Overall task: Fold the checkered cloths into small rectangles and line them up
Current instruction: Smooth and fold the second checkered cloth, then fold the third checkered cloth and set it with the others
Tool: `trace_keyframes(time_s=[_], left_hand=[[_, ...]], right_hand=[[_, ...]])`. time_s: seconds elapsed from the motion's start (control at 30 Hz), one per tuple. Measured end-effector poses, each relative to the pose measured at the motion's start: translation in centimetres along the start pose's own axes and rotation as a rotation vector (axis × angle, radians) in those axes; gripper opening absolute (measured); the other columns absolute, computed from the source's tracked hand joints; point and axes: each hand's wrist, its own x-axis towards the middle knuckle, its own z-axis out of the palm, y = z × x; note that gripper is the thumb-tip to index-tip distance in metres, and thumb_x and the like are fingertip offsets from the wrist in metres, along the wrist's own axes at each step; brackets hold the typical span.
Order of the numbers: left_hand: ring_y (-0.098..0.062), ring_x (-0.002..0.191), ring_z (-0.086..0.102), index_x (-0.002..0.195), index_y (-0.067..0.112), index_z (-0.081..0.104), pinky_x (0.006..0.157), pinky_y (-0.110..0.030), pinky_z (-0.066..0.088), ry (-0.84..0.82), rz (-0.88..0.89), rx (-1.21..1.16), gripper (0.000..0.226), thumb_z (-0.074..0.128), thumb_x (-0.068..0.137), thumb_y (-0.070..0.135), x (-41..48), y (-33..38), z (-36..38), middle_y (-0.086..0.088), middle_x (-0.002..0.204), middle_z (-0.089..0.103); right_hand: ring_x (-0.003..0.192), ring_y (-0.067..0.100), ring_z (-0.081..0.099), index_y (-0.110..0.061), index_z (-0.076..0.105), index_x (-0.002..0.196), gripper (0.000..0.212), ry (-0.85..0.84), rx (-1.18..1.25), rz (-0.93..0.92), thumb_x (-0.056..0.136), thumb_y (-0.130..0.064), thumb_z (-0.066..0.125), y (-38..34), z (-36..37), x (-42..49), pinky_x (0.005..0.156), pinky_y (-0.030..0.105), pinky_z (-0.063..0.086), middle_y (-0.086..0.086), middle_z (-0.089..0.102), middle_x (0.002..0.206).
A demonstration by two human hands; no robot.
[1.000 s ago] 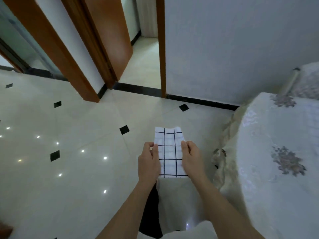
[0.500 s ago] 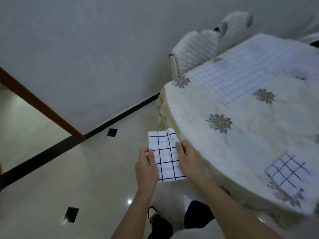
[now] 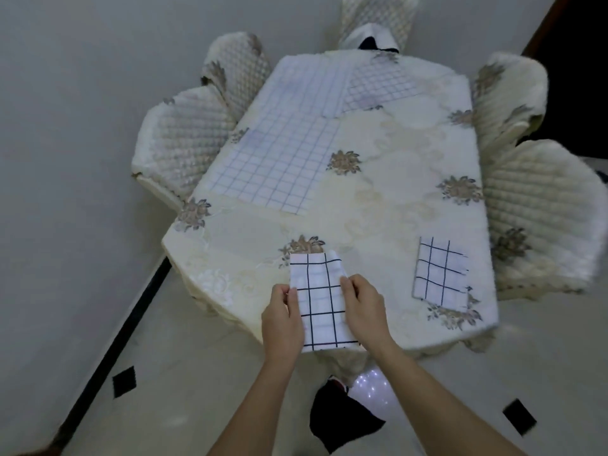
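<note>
I hold a folded white cloth with black check lines (image 3: 320,301) above the near edge of the table (image 3: 404,205). My left hand (image 3: 282,320) pinches its left edge and my right hand (image 3: 363,307) pinches its right edge. A second folded checkered cloth (image 3: 439,268) lies flat near the table's front right corner. Two larger checkered cloths lie spread out farther back, one at the left (image 3: 279,149), one at the far middle (image 3: 378,83).
The table wears a cream cover with flower prints. Quilted chairs stand around it: two at the left (image 3: 184,139), one at the far end (image 3: 375,18), two at the right (image 3: 539,205). A grey wall runs along the left. Glossy floor tiles lie below.
My view has swung right from the doorway and floor to the table. The folded cloth stays pinched between both hands and now hangs over the table's near edge.
</note>
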Motion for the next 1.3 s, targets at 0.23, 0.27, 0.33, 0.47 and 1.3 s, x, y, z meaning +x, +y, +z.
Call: trace_keyframes(time_s=[0.23, 0.27, 0.33, 0.47, 1.3], left_hand=[[-0.009, 0.074, 0.054, 0.089, 0.021, 0.055, 0.059, -0.015, 0.036, -0.180, 0.096, 0.081, 0.017, 0.048, 0.103, 0.028, 6.7, 2.2, 6.2, 0.011, 0.080, 0.058], [-0.010, 0.074, 0.054, 0.088, 0.022, 0.055, 0.060, -0.015, 0.036, -0.201, 0.107, 0.076, 0.017, 0.049, 0.103, 0.027, 7.4, 2.4, 6.8, 0.009, 0.079, 0.057], [-0.012, 0.071, 0.052, 0.086, 0.022, 0.055, 0.058, -0.016, 0.036, -0.254, 0.120, 0.089, 0.018, 0.050, 0.103, 0.026, 8.9, 2.7, 8.0, 0.006, 0.076, 0.056], [-0.010, 0.068, 0.053, 0.085, 0.024, 0.057, 0.057, -0.018, 0.034, -0.351, 0.125, 0.148, 0.018, 0.051, 0.102, 0.026, 11.0, 2.9, 10.0, 0.008, 0.073, 0.056], [-0.012, 0.071, 0.056, 0.087, 0.017, 0.064, 0.066, -0.024, 0.039, -0.645, 0.206, 0.340, 0.012, 0.061, 0.097, 0.023, 20.0, 4.7, 17.8, 0.007, 0.076, 0.061]], right_hand=[[0.054, 0.009, 0.037, -0.017, 0.039, 0.067, 0.041, 0.094, 0.026, 0.166, 0.104, -0.035, 0.046, 2.8, -2.7, 6.2, 0.054, 0.028, 0.030, -0.005, 0.040, 0.059], [0.055, 0.010, 0.036, -0.017, 0.039, 0.067, 0.041, 0.095, 0.027, 0.184, 0.104, -0.035, 0.046, 3.2, -2.9, 6.9, 0.054, 0.028, 0.030, -0.004, 0.039, 0.059], [0.055, 0.011, 0.036, -0.017, 0.038, 0.067, 0.042, 0.100, 0.028, 0.218, 0.104, -0.036, 0.046, 3.7, -3.5, 8.1, 0.055, 0.030, 0.030, -0.004, 0.039, 0.059], [0.055, 0.011, 0.035, -0.017, 0.037, 0.067, 0.042, 0.093, 0.010, 0.277, 0.103, -0.036, 0.046, 4.8, -4.4, 9.6, 0.055, 0.030, 0.030, -0.004, 0.038, 0.060], [0.071, 0.011, 0.058, -0.019, 0.059, 0.090, 0.021, 0.226, -0.126, 0.602, 0.102, -0.033, 0.050, 7.6, -4.6, 16.2, 0.058, 0.028, 0.043, -0.005, 0.062, 0.077]])
